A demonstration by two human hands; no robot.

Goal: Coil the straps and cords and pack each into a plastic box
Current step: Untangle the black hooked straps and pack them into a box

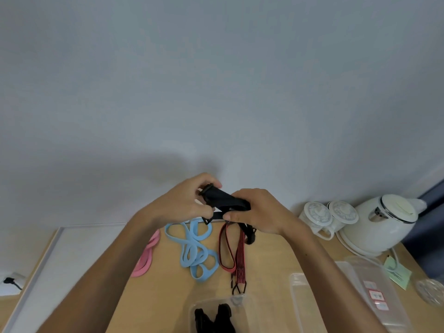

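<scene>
Both hands hold a black strap (223, 199) raised above the wooden table (168, 284). My left hand (185, 200) pinches its buckle end, and my right hand (259, 210) grips the folded part; a loose tail hangs below. On the table lie a pink band (146, 258), a light blue band (194, 251), a red band (225, 251) and a red-and-black bungee cord (240, 258) with hooks. A clear plastic box (242, 306) at the near edge holds a black strap (213, 318). Clear lids or boxes (360, 296) lie at the right.
A white kettle (379, 222) on its base and two white lidded cups (326, 217) stand at the back right by the wall. A glass dish (430, 294) and a green note (396, 272) lie at the far right. A white panel (72, 248) lies along the table's left.
</scene>
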